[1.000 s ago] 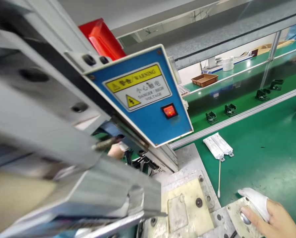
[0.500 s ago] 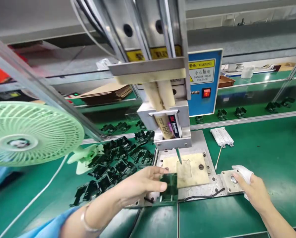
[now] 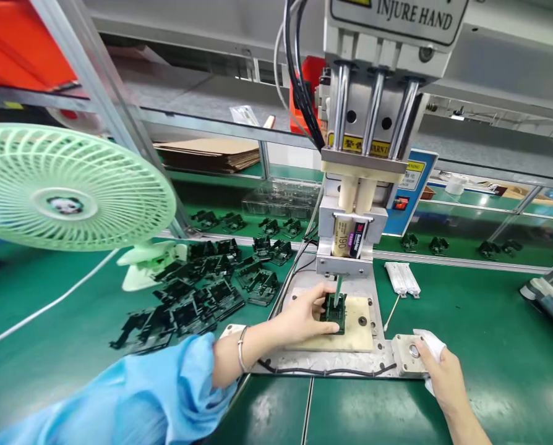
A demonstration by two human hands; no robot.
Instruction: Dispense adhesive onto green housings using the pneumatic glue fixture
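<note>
My left hand [image 3: 304, 314] grips a dark plastic part [image 3: 336, 321] by its edges, thumb in front and fingers behind. Beneath the part is the cream plate [image 3: 357, 327] of a dispensing press. A thin greenish nozzle [image 3: 338, 290] points down at the part from the glue cartridge [image 3: 349, 238]; whether the tip touches cannot be made out. My right hand [image 3: 447, 377] is closed on a crumpled white tissue [image 3: 432, 346], its thumb beside the round metal button [image 3: 414, 350] on the switch box [image 3: 402, 358].
Many similar dark parts [image 3: 206, 290] lie piled to the left, beside a green fan [image 3: 67, 191]. Two white tubes [image 3: 401, 278] and a cotton swab [image 3: 391, 312] lie right of the press. A blue control box [image 3: 409, 191] stands behind. More parts sit on a strip behind the bench.
My left hand has carried the dark part from the plate's front edge onto the plate, under the nozzle. My right hand stays at the switch box with the tissue. The camera view has shifted.
</note>
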